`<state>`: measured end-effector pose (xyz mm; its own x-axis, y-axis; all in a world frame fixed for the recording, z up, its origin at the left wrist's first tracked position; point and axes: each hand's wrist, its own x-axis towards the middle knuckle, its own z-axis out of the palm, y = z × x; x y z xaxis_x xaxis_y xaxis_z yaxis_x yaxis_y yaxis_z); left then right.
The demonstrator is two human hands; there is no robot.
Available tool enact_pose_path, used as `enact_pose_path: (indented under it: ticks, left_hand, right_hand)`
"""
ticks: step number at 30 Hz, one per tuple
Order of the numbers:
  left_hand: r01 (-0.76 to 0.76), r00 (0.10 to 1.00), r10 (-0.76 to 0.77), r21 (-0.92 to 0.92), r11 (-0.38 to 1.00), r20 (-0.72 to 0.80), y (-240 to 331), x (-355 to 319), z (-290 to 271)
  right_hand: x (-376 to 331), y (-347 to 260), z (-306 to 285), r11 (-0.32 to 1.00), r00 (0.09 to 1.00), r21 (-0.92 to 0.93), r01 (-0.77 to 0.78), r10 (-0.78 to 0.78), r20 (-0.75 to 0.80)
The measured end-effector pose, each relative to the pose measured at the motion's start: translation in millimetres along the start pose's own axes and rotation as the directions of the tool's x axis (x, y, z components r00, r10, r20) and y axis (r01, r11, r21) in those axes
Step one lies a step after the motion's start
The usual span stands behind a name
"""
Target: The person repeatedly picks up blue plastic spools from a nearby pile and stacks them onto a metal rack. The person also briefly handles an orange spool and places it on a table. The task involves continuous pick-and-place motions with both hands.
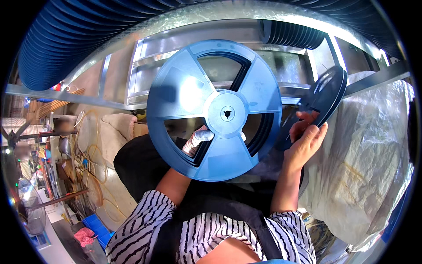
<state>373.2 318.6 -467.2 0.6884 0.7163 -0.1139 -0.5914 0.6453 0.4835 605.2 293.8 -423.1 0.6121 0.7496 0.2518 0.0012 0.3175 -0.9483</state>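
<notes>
Galvanised metal racking [145, 57] fills the background, with rows of dark blue reels [66, 39] stacked edge-on along the top and a second stack [292, 33] on an upper shelf. At centre, a person in a black-and-white striped top holds up a large blue plastic reel [214, 110], its flat face turned to the camera, showing three wide spokes, three cut-out windows and a round hub with a small keyed hole. The left hand [198, 140], wearing white fingertip covers, shows only through a lower window of the reel, behind it; whether its fingers close on the reel cannot be told. The right hand [305, 136] is wrapped around the lower rim of a second, dark reel [325, 94], held tilted just beside the blue one at right. A large white woven sack [373, 167] bulges at right. At lower left, tangled cables [90, 163] lie on the floor beside a blue plastic crate [99, 229].
</notes>
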Motion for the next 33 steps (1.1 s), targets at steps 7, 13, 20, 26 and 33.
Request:
enact_pose_path:
  ticks: [7, 13, 20, 26, 33]
  left_hand:
    - [0.006, 1.0, -0.004, -0.316, 0.949, 0.006, -12.6, -1.4, -22.3]
    - [-0.035, 0.997, 0.055, -0.346, 0.938, 0.047, -6.1, 8.1, -33.1]
    - [-0.209, 0.971, 0.237, -0.389, 0.897, 0.025, 5.1, 18.9, -41.4]
    - [-0.297, 0.955, 0.267, -0.366, 0.882, -0.133, 16.8, 6.1, -37.5]
    - [-0.341, 0.94, 0.332, -0.318, 0.885, -0.085, 31.5, -1.2, -43.9]
  right_hand:
    - [18.2, -1.1, -27.0, 0.99, 0.996, 0.119, -0.071, 0.065, 0.052]
    - [30.8, 21.1, -46.6, 0.941, 0.971, 0.243, -0.237, 0.222, 0.088]
    - [52.7, 64.6, -69.0, 0.811, 0.941, 0.482, -0.331, 0.251, 0.225]
    - [62.4, 81.1, -74.0, 0.561, 0.932, 0.744, -0.362, 0.226, 0.283]
    - [61.1, 87.1, -69.9, 0.314, 0.904, 0.853, -0.416, 0.249, 0.349]
